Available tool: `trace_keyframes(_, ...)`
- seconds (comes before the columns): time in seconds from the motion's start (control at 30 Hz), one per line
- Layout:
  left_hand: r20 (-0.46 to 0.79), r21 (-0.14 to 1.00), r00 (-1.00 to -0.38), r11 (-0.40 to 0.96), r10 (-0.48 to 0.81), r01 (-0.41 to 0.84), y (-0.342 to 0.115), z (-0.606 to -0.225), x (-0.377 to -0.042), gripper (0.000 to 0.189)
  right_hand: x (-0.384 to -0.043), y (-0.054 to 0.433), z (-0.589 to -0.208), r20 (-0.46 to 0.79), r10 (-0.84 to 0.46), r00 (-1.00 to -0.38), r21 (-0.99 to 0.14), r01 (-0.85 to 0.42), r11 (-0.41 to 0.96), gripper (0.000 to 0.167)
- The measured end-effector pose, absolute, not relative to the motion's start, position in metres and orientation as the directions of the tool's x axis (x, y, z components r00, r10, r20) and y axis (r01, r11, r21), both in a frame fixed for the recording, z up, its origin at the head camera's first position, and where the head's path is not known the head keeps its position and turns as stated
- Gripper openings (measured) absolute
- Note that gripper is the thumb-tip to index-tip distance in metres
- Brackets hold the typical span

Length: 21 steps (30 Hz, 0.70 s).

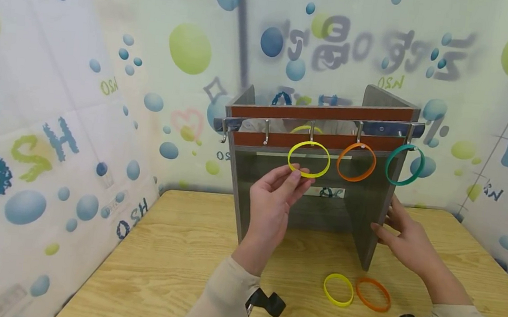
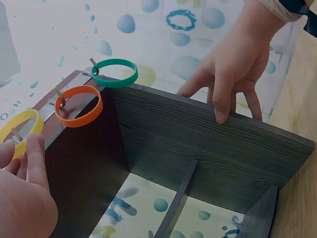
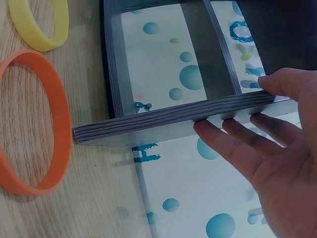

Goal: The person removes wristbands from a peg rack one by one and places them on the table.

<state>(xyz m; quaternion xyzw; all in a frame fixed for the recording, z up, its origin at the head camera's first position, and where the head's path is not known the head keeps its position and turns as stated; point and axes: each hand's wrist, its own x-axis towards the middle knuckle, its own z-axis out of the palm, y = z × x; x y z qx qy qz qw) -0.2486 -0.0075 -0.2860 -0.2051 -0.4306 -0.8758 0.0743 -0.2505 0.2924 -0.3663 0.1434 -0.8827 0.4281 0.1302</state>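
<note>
My left hand pinches the lower edge of a yellow silicone wristband between thumb and fingers. The band's top is at the middle hook of the rack's metal rail. To its right hang an orange wristband and a teal wristband, each on its own hook. My right hand grips the right side panel of the grey wood-grain rack, thumb on the inner face and fingers against the outer face.
On the wooden table in front of the rack lie another yellow wristband and another orange wristband, side by side. Two bare hooks, one of them a hook left of centre, are on the rail's left. A patterned curtain stands behind.
</note>
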Motion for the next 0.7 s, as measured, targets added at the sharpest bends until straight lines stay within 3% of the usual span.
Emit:
trace_keyframes(0.43, 0.371, 0.770, -0.926, -0.583, 0.078, 0.259, -0.010, -0.291, -0.240, 0.024, -0.250, 0.291, -0.364, 0.360, -0.148, -0.921, -0.718, -0.375, 0.586, 0.091)
trace_keyframes(0.7, 0.376, 0.810, -0.924, -0.508, 0.069, 0.291, -0.015, -0.305, -0.242, 0.028, -0.249, 0.292, -0.365, 0.346, -0.142, -0.927, -0.718, -0.359, 0.596, 0.091)
